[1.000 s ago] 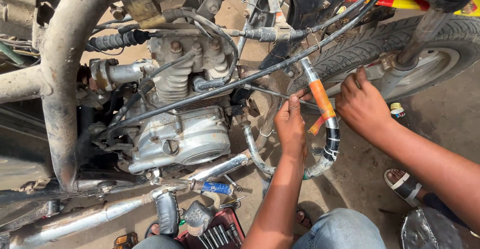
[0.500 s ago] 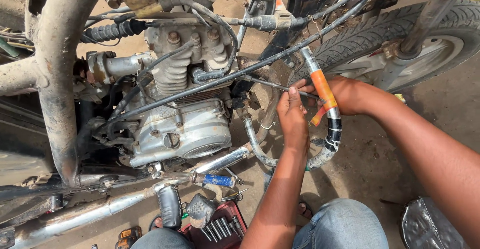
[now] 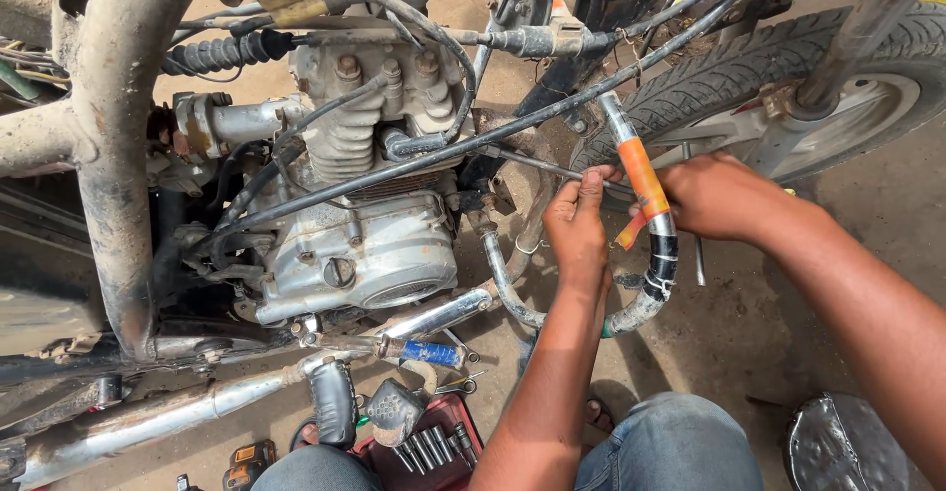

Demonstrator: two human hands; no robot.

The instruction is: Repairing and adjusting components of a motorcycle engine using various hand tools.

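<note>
Dirt ground (image 3: 749, 324); both hands, left hand (image 3: 579, 230) & right hand (image 3: 719, 196), grip crash bar (image 3: 645, 215).

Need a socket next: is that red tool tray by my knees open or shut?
Open: the red tool tray has no lid over it, and its sockets lie exposed.

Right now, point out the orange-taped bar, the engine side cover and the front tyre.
Orange-taped bar (image 3: 641, 176), head view: on the orange tape wrapped round the tube.
Engine side cover (image 3: 379, 255), head view: on the bare grey metal face.
Front tyre (image 3: 729, 67), head view: on the black tread.
</note>
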